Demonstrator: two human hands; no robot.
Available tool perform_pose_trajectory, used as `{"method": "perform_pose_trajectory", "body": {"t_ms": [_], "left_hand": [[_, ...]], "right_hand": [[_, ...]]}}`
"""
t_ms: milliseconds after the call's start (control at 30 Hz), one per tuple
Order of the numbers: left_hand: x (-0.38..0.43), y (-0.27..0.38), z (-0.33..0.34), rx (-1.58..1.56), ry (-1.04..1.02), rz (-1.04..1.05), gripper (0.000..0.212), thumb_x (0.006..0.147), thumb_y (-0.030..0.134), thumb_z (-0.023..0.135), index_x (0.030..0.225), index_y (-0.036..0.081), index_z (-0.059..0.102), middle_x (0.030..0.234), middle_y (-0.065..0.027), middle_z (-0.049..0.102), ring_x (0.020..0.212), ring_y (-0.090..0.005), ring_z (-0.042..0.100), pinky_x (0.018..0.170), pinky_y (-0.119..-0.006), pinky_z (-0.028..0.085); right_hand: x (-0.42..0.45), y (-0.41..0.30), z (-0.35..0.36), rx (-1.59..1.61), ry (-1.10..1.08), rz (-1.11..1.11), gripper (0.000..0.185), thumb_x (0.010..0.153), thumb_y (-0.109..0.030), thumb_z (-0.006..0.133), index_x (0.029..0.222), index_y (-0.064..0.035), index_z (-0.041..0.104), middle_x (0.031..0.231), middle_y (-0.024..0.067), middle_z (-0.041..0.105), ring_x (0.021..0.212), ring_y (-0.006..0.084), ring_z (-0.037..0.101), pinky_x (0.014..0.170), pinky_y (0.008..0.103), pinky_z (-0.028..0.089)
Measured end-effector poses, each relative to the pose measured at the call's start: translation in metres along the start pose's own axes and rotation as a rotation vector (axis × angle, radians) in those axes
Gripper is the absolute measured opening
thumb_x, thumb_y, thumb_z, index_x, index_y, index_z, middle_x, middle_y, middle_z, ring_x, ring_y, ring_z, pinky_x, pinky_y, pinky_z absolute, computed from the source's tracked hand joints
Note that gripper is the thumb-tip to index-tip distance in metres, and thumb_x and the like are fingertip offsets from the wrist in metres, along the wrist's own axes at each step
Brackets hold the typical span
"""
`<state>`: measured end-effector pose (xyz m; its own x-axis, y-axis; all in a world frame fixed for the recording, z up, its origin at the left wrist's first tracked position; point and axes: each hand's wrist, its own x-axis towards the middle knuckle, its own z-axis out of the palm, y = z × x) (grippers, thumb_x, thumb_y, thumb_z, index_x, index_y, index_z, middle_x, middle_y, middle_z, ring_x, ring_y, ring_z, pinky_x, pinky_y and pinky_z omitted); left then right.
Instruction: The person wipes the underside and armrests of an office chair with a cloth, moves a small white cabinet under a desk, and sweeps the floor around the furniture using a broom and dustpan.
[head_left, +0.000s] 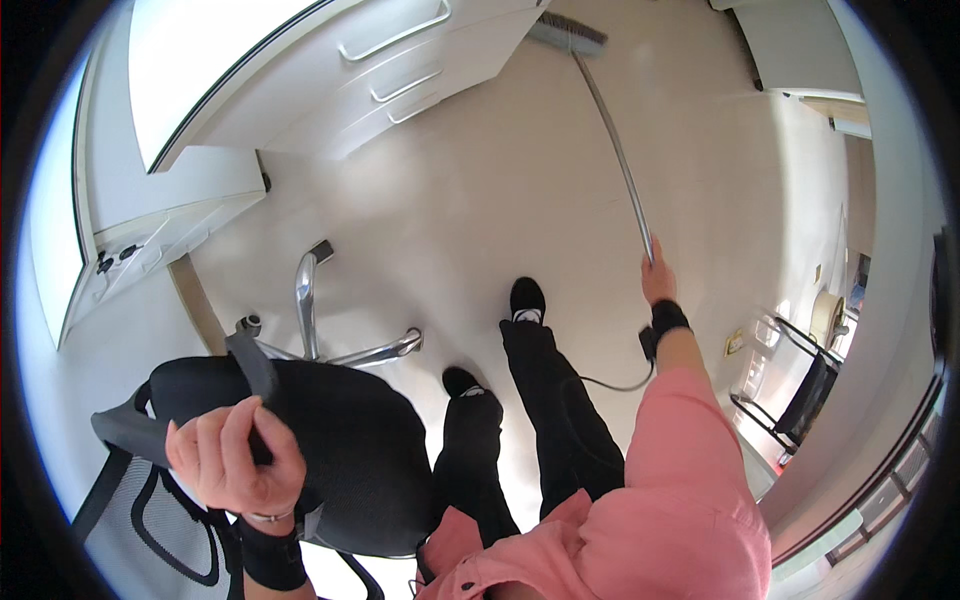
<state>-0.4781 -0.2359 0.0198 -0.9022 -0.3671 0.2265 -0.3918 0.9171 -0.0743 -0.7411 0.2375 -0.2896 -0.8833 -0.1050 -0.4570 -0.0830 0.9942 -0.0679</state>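
Observation:
My left hand (238, 459) grips the grey plastic armrest (259, 367) of a black office chair (360, 450) with a mesh back and chrome legs. Out to the right, my right hand (658, 274) is closed around the metal handle (619, 154) of a push broom. Its bristled head (568, 34) rests on the floor at the top of the view, close to the corner of a white drawer unit. Both wrists wear black bands, and a cable runs from the right one.
White drawer units (390, 75) with bar handles stand ahead and to the left, under bright worktops. A white cabinet (799, 45) is at the upper right. A black-framed folding seat or rack (806, 390) stands at the right. My feet in black shoes are on the beige floor (480, 202).

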Motion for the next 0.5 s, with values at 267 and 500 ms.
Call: {"method": "perform_pose_trajectory", "body": {"t_ms": [267, 500], "left_hand": [[-0.010, 0.003, 0.005, -0.019, 0.081, 0.047, 0.011, 0.063, 0.007, 0.060, 0.073, 0.010, 0.063, 0.064, -0.0004, 0.058, 0.063, -0.0186, 0.055, 0.081, -0.041, 0.042], [-0.010, 0.006, 0.004, -0.034, 0.090, 0.054, 0.011, 0.063, 0.007, 0.061, 0.073, 0.010, 0.063, 0.065, 0.0002, 0.058, 0.064, -0.0188, 0.055, 0.081, -0.040, 0.041]], "right_hand": [[-0.023, -0.014, 0.000, 0.158, 0.215, -0.041, 0.033, 0.088, -0.030, 0.045, 0.115, -0.0117, 0.049, 0.083, 0.0213, 0.061, 0.078, 0.0406, 0.057, 0.066, 0.0505, 0.043], [0.118, -0.186, -0.041, 0.137, 0.186, -0.358, 0.053, 0.088, -0.018, 0.040, 0.137, -0.0205, 0.023, 0.083, 0.0243, 0.060, 0.076, 0.0417, 0.057, 0.068, 0.0517, 0.044]]}}
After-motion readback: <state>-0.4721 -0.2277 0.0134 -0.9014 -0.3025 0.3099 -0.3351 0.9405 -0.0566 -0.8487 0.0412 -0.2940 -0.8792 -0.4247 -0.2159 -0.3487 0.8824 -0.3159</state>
